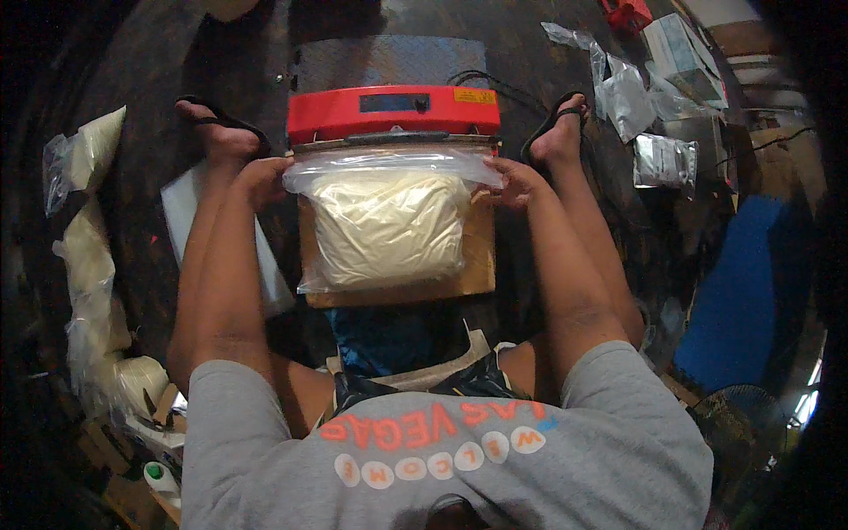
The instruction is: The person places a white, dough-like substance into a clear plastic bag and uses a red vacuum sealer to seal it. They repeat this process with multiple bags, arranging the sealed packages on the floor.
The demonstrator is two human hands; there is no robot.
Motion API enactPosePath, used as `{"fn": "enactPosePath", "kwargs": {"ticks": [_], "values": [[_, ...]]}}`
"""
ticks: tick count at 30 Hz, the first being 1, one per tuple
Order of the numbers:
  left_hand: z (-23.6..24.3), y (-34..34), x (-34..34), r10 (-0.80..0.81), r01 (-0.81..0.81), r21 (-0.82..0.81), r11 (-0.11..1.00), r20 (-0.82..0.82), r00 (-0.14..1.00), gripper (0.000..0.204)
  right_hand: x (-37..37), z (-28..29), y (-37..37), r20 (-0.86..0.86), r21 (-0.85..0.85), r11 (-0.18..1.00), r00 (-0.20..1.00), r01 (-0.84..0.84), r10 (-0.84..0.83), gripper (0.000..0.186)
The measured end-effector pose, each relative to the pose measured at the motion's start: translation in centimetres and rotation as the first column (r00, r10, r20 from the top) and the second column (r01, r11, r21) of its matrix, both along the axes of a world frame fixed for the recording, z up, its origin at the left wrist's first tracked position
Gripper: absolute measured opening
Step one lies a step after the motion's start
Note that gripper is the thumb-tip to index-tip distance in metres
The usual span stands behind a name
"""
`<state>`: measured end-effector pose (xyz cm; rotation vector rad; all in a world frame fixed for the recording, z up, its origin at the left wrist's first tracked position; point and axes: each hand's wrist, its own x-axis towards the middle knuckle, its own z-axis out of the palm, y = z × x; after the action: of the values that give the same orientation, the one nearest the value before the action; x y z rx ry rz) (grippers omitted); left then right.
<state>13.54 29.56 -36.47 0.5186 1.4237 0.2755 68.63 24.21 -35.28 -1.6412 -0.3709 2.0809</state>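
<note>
A clear plastic bag (384, 231) of pale cream, powder-like filling lies on a brown cardboard board (477, 265), its top edge stretched flat just in front of a red machine (327, 115) with a dark panel and a black bar. My left hand (265, 177) grips the top left corner of the bag. My right hand (517, 184) grips the top right corner, its fingers partly hidden by the plastic. Both hands are close to the front ends of the machine.
My sandalled feet flank the machine. Filled clear bags (88, 265) lie along the left, beside a white panel (181, 221). Silver pouches (662, 161), a red item (625, 14) and a blue mat (724, 291) are on the right. A black cable runs behind the machine.
</note>
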Motion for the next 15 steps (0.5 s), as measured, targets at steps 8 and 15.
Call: {"fn": "enactPosePath", "kwargs": {"ticks": [8, 15], "values": [[2.3, 0.0, 1.2, -0.11, 0.113, 0.035, 0.993, -0.081, 0.991, 0.031, -0.2, -0.1, 1.4, -0.011, 0.004, 1.0, 1.0, -0.026, 0.026, 0.042], [-7.0, 1.4, -2.5, -0.412, 0.667, 0.141, 0.732, -0.688, 0.598, 0.056, -2.4, -2.7, 1.9, 0.846, 0.043, 0.915, 0.501, -0.401, 0.18, 0.055]]}}
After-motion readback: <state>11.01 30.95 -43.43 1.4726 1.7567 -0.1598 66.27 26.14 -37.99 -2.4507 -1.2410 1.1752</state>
